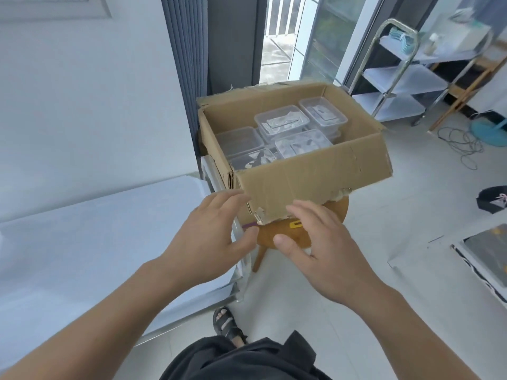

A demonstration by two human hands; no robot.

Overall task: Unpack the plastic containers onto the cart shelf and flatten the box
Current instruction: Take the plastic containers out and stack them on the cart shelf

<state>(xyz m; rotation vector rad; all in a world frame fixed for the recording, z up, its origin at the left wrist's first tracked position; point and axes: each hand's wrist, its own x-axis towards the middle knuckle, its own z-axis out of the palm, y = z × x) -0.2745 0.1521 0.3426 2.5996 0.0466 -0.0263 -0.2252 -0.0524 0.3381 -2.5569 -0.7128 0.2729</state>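
My left hand (pixel 214 229) and right hand (pixel 315 237), fingers spread, holding nothing, flank the near corner of the box (pixel 301 171), likely to carry its containers (pixel 279 122) toward the cart (pixel 397 78).

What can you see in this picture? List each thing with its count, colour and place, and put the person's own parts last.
cardboard box: one, brown, open, on the stool
plastic containers: at least five, clear, lidded, inside the box
wooden stool: one, brown, under the box
cart: one, metal with grey shelves, far right
curtain: one, dark grey, behind the box
table: one, white, left of the stool
cable: one tangle, dark, floor at right
foot: one, in a black sandal, on the floor
left hand: one, open, at the box's near left corner
right hand: one, open, under the box's near edge
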